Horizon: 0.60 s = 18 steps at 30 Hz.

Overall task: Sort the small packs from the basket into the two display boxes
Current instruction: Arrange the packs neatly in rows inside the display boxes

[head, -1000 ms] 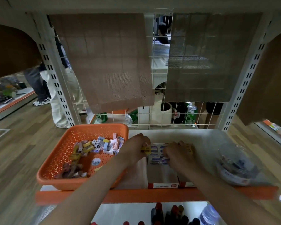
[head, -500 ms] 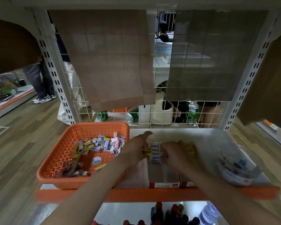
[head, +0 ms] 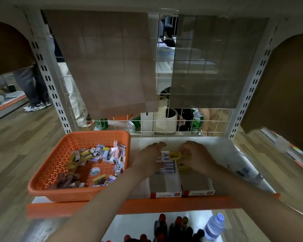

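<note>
Passing a yellow pack [head: 173,155] across the gap, the left hand [head: 147,158] and right hand [head: 198,158] meet over the far end of the two display boxes. A second ago the yellow pack sat against the left hand's fingertips, beside the left box; now it lies between the two hands, over the divide and reaching toward the right box [head: 197,185]. Both hands are curled around it, the left pinching its near end; whether the right has truly taken hold I cannot tell, since its fingers hide the far end.

The left box [head: 164,185] carries white-and-blue packs [head: 166,165] at its far end, while the right box shows a few yellow ones [head: 183,167] there. The near halves of both boxes are bare. So the shift suggests the yellow pack is going where the other yellows lie, and the sort by colour holds.

The orange basket [head: 42,182] stands at the left end of the shelf, just beside the left box, and many mixed packs remain in it, so most of the work seems to lie ahead. A clear plastic tub [head: 243,169] sits at the shelf's right end.
</note>
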Each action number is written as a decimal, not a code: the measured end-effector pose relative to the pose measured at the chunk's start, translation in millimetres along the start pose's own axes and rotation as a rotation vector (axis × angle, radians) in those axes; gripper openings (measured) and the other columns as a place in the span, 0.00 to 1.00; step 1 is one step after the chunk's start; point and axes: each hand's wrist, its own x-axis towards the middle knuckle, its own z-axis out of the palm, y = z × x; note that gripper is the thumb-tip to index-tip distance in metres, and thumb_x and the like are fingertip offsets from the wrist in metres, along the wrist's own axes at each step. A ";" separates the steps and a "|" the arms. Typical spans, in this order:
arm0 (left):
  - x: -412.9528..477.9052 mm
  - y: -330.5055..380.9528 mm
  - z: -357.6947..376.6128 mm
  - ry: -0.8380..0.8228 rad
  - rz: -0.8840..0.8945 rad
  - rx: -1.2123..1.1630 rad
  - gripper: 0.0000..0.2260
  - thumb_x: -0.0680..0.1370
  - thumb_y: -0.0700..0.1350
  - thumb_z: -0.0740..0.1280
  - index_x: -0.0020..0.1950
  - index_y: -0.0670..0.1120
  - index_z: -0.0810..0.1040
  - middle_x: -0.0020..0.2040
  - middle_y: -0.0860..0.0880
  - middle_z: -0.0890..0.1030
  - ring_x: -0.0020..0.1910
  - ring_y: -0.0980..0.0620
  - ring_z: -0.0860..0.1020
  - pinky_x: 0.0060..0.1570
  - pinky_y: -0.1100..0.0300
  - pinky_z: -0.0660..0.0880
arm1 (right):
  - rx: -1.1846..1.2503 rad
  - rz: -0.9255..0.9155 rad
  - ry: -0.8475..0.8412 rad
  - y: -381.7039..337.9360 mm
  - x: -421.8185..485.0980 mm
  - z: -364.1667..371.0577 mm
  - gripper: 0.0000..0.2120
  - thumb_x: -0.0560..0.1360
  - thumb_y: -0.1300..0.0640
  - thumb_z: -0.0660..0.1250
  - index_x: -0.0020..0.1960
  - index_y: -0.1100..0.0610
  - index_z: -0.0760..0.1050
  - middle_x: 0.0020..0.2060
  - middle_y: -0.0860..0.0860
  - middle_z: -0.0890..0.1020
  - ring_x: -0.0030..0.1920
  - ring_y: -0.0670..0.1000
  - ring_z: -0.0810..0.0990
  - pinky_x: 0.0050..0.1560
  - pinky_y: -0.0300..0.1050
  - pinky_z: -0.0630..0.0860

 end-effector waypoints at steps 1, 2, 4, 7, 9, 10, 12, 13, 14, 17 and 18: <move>0.9 3.9 1.4 -0.002 0.004 0.019 0.21 0.75 0.46 0.68 0.68 0.51 0.68 0.58 0.50 0.76 0.57 0.52 0.75 0.52 0.59 0.73 | 0.001 0.034 0.011 8.7 -2.4 -6.0 0.09 0.67 0.60 0.74 0.45 0.54 0.79 0.43 0.49 0.80 0.45 0.50 0.78 0.48 0.47 0.75; 1.9 8.1 3.2 -0.011 -0.004 0.027 0.17 0.76 0.47 0.66 0.65 0.50 0.71 0.57 0.50 0.76 0.56 0.51 0.76 0.51 0.60 0.73 | -0.006 0.069 0.017 18.5 -4.8 -10.6 0.08 0.66 0.60 0.74 0.44 0.54 0.79 0.41 0.49 0.79 0.44 0.50 0.77 0.46 0.46 0.74; 4.5 18.8 7.9 -0.065 -0.033 0.043 0.11 0.78 0.47 0.64 0.60 0.49 0.74 0.55 0.50 0.78 0.54 0.51 0.77 0.48 0.62 0.71 | -0.045 0.116 0.022 34.8 -10.1 -16.9 0.08 0.67 0.60 0.74 0.44 0.55 0.79 0.41 0.49 0.79 0.44 0.50 0.77 0.45 0.45 0.73; 8.5 36.0 18.6 -0.171 -0.014 0.094 0.10 0.79 0.48 0.62 0.54 0.44 0.79 0.53 0.47 0.80 0.54 0.49 0.77 0.46 0.62 0.70 | -0.061 0.135 -0.029 46.5 -16.7 -13.9 0.05 0.69 0.61 0.71 0.44 0.54 0.80 0.41 0.47 0.79 0.44 0.48 0.77 0.47 0.44 0.73; 9.8 43.4 27.7 -0.249 -0.020 0.107 0.15 0.80 0.52 0.60 0.54 0.42 0.79 0.54 0.45 0.80 0.53 0.47 0.78 0.49 0.58 0.74 | -0.058 0.134 -0.049 48.0 -16.8 -6.9 0.03 0.70 0.58 0.71 0.42 0.52 0.80 0.40 0.46 0.79 0.43 0.47 0.78 0.46 0.43 0.74; 11.0 44.9 32.9 -0.287 -0.033 0.122 0.16 0.80 0.52 0.59 0.55 0.42 0.78 0.54 0.44 0.80 0.53 0.46 0.78 0.49 0.57 0.75 | -0.057 0.138 -0.050 48.4 -15.7 -3.4 0.03 0.69 0.57 0.72 0.43 0.52 0.80 0.41 0.46 0.80 0.44 0.48 0.79 0.47 0.44 0.76; 12.4 46.4 40.1 -0.347 -0.071 0.170 0.16 0.80 0.52 0.60 0.55 0.41 0.78 0.54 0.43 0.80 0.53 0.45 0.78 0.45 0.56 0.74 | -0.065 0.149 -0.045 48.3 -12.4 1.4 0.06 0.69 0.57 0.72 0.46 0.54 0.81 0.42 0.46 0.80 0.47 0.50 0.80 0.50 0.46 0.77; 13.0 46.6 42.1 -0.366 -0.085 0.186 0.16 0.79 0.52 0.60 0.54 0.40 0.77 0.54 0.42 0.80 0.52 0.44 0.78 0.44 0.55 0.74 | -0.068 0.148 -0.044 48.0 -11.2 2.0 0.08 0.69 0.58 0.72 0.48 0.55 0.81 0.42 0.46 0.79 0.48 0.50 0.80 0.51 0.45 0.76; 13.5 46.6 43.2 -0.377 -0.091 0.191 0.16 0.79 0.52 0.61 0.54 0.39 0.77 0.53 0.42 0.80 0.52 0.44 0.79 0.45 0.54 0.75 | -0.068 0.143 -0.039 49.6 -9.8 2.7 0.08 0.69 0.58 0.71 0.49 0.55 0.81 0.42 0.46 0.78 0.48 0.51 0.80 0.51 0.44 0.76; 14.1 46.5 43.1 -0.379 -0.078 0.177 0.16 0.79 0.51 0.62 0.55 0.39 0.77 0.54 0.42 0.80 0.52 0.44 0.79 0.48 0.51 0.77 | -0.080 0.151 -0.042 55.7 -9.5 1.1 0.10 0.69 0.58 0.72 0.50 0.53 0.81 0.45 0.47 0.81 0.49 0.50 0.80 0.51 0.40 0.73; 14.4 46.4 43.2 -0.384 -0.075 0.168 0.15 0.79 0.50 0.63 0.56 0.39 0.77 0.54 0.42 0.80 0.53 0.44 0.79 0.49 0.52 0.77 | -0.074 0.159 -0.046 59.4 -10.0 -0.3 0.10 0.69 0.58 0.73 0.50 0.53 0.81 0.45 0.47 0.82 0.49 0.49 0.81 0.51 0.39 0.74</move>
